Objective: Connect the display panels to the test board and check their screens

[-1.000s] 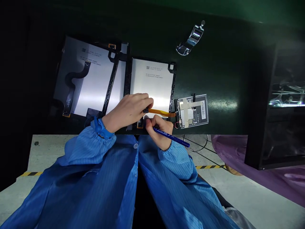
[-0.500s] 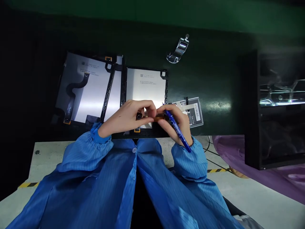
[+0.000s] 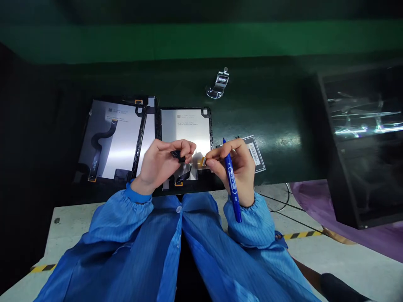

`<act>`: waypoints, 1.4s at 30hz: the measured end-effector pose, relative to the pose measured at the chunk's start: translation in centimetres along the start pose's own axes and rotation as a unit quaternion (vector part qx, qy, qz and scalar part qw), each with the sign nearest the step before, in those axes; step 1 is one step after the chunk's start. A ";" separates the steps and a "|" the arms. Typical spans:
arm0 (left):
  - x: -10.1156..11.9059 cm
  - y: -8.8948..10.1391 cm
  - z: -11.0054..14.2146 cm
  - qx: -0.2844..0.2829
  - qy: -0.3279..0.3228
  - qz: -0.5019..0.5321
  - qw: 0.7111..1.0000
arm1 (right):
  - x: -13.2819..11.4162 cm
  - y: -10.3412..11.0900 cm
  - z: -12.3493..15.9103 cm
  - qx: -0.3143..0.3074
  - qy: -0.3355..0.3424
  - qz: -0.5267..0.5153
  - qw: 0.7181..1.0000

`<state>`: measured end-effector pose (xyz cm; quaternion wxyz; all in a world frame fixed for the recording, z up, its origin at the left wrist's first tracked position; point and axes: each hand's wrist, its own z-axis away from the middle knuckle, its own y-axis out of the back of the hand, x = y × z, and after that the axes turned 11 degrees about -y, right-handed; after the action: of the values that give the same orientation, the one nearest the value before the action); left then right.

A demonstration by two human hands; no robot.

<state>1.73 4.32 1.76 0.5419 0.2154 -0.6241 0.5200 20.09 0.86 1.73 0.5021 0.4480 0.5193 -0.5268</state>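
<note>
In front of me lies a display panel (image 3: pixel 170 121) with a silvery back and black frame. Over its lower part, my left hand (image 3: pixel 165 163) is closed, its fingers pinching a black flex cable (image 3: pixel 178 156). An orange connector (image 3: pixel 179 184) shows at the panel's lower edge below it. My right hand (image 3: pixel 236 167) holds a blue marker pen (image 3: pixel 232 184), tip up, between its fingers. Its thumb and forefinger also pinch a small orange-and-white connector end (image 3: pixel 203 161). A gap separates the two hands.
Another silvery panel (image 3: pixel 121 147) with a curved black flex cable (image 3: pixel 97 144) lies at left, overlapping more panels. A labelled flat part (image 3: pixel 256 155) sits right of my right hand. A chrome tally counter (image 3: pixel 218 84) stands behind. At right is a black bin (image 3: pixel 340 184) with shiny clear plastic.
My hands have moved apart, and the connector end now shows at my right fingertips. The marker pen has turned more upright. The camera view has shifted, so the bench sits lower.
</note>
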 end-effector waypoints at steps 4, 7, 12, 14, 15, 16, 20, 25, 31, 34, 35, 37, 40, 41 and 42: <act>-0.1 -0.4 0.1 -0.021 -0.018 -0.003 1.000 | 0.2 -0.3 -0.1 0.008 -0.001 -0.021 1.000; -0.3 -0.8 0.4 -0.011 -0.041 -0.030 0.999 | 0.1 -0.4 0.0 0.019 -0.012 -0.016 1.000; -0.8 -1.6 0.7 0.064 -0.110 -0.143 0.982 | 0.1 -0.3 0.2 0.046 -0.022 0.000 0.999; -0.9 -1.8 0.6 0.091 -0.133 -0.158 0.974 | 0.2 -0.3 0.2 0.046 -0.023 -0.007 0.999; -0.9 -1.9 0.5 0.101 -0.144 -0.157 0.972 | 0.3 -0.3 0.3 0.044 -0.023 -0.010 0.999; -1.0 -2.0 0.5 0.110 -0.158 -0.155 0.969 | 0.3 -0.3 0.3 0.043 -0.024 -0.011 0.999; -1.4 -2.4 0.3 0.151 -0.226 -0.159 0.949 | 0.4 -0.4 0.3 0.037 -0.017 -0.010 0.999; -2.4 -2.9 0.6 0.200 -0.277 -0.201 0.918 | 0.3 -0.6 0.3 0.044 -0.022 -0.009 0.999; -3.3 -3.1 0.8 0.223 -0.304 -0.205 0.903 | 0.5 -0.5 0.4 0.033 -0.021 -0.010 0.999; -3.3 -3.1 0.9 0.218 -0.304 -0.210 0.903 | 0.4 -0.6 0.5 0.037 -0.018 -0.011 0.999; -3.3 -3.1 0.9 0.217 -0.304 -0.212 0.903 | 0.3 -0.6 0.5 0.040 -0.017 -0.012 0.999; -3.2 -3.1 0.9 0.211 -0.304 -0.215 0.904 | 0.3 -0.7 0.5 0.045 -0.013 -0.012 0.999; -3.0 -2.9 0.9 0.183 -0.296 -0.211 0.913 | 0.3 -0.6 0.5 0.045 -0.009 -0.010 0.999; -2.9 -2.8 0.9 0.170 -0.289 -0.210 0.919 | 0.3 -0.5 0.5 0.042 -0.007 -0.009 0.999; -2.8 -2.7 0.9 0.155 -0.280 -0.211 0.924 | 0.3 -0.4 0.5 0.037 -0.004 -0.007 0.999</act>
<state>4.44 1.68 0.46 0.4018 0.5602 -0.6025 0.4021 19.70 0.29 1.53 0.4840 0.4605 0.5003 -0.5508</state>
